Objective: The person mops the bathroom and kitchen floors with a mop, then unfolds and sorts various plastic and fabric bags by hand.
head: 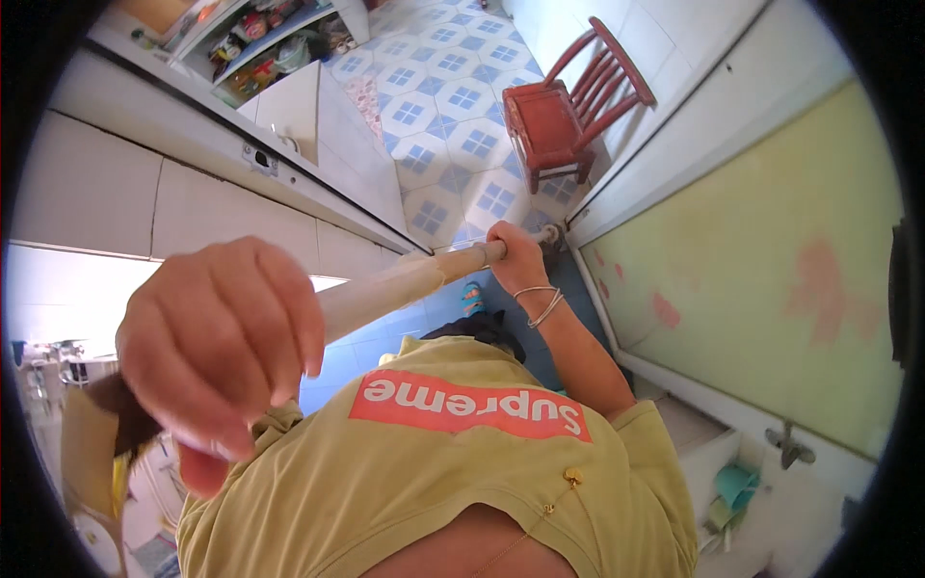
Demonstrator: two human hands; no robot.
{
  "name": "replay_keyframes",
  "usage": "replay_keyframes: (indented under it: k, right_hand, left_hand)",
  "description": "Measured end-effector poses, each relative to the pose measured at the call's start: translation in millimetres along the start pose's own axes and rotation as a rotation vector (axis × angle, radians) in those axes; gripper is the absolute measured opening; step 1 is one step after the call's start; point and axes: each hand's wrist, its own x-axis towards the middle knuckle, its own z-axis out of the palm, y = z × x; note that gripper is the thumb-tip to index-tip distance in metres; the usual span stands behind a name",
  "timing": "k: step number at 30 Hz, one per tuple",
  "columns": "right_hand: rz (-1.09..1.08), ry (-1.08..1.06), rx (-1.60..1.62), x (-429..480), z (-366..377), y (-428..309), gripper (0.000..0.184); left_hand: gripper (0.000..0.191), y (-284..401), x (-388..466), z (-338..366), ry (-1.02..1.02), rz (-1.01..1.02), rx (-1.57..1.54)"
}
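A long pale pole [390, 287] runs slantwise across the view, possibly wooden. My right hand [519, 254] is closed around its farther part, and thin bangles circle that wrist. Just beyond the hand, the pole's far end meets a small greyish head [553, 235] close to the foot of the door frame. My left hand [224, 339] is large and slightly blurred near the camera, its fingers curled. The pole disappears behind this hand, so whether the fingers grip it cannot be told.
A yellow-green door panel [751, 253] stands at right, with a metal handle [791, 444]. Past the doorway, a red wooden chair [545, 119] stands on patterned tiles [462, 94]. Shelves [271, 40] hold assorted items at upper left. A tiled wall [209, 202] borders the left.
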Motion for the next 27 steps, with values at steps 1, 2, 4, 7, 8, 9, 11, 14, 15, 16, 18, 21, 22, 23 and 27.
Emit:
replay_keyframes:
  k: [1, 2, 4, 7, 8, 9, 11, 14, 15, 16, 18, 21, 22, 23, 27]
  right_hand:
    - [-0.015, -0.024, -0.008, 11, 2, 0, 0.012]
    - [-0.03, -0.014, 0.012, 22, 5, 0, 0.014]
    - [-0.026, 0.002, 0.029, 37, 14, 9, 0.017]
    - [-0.057, -0.107, 0.063, 56, 41, 21, 0.019]
    - [-0.054, -0.184, 0.136, 60, 54, 22, 0.018]
    - [-0.051, -0.259, 0.203, 65, 67, 26, 0.018]
    - [-0.072, -0.263, 0.212, 71, 88, 41, 0.014]
    - [0.017, -0.524, 0.382, 83, 115, 35, 0.014]
    - [0.003, -0.543, 0.384, 87, 124, 34, 0.014]
    - [-0.089, -0.598, 0.396, 91, 133, 34, 0.011]
    - [-0.18, -0.725, 0.385, 105, 144, 35, 0.009]
    - [-0.175, -0.846, 0.268, 140, 148, 42, 0.01]
    - [-0.219, -0.84, 0.275, 154, 146, 44, 0.012]
    - [-0.231, -0.857, 0.278, 172, 144, 51, 0.012]
    - [-0.207, -0.854, 0.234, 236, 131, 102, 0.013]
  left_hand:
    - [0.02, 2, -3, 1, 0.07, 0.025, 0.019]
    - [0.019, 3, -5, 0, 0.141, 0.049, 0.04]
    - [0.018, -8, -10, -14, 0.148, 0.043, 0.042]
    - [0.017, -21, -20, -31, 0.189, -0.01, 0.04]
    - [0.018, -26, -23, -33, 0.235, -0.037, 0.068]
    - [0.018, -29, -27, -38, 0.281, -0.058, 0.095]
    - [0.014, -45, -34, -52, 0.242, -0.103, 0.131]
    - [0.016, -43, -43, -61, 0.441, -0.171, 0.163]
    - [0.016, -40, -45, -67, 0.455, -0.172, 0.182]
    - [0.016, -37, -47, -72, 0.463, -0.229, 0.211]
    - [0.015, -39, -47, -76, 0.49, -0.283, 0.258]
    - [0.016, -55, -48, -79, 0.753, -0.419, 0.426]
    - [0.017, -59, -48, -83, 0.822, -0.431, 0.438]
    - [0.018, -64, -47, -89, 0.89, -0.444, 0.447]
    - [0.011, -105, -43, -113, 0.921, -0.487, 0.446]
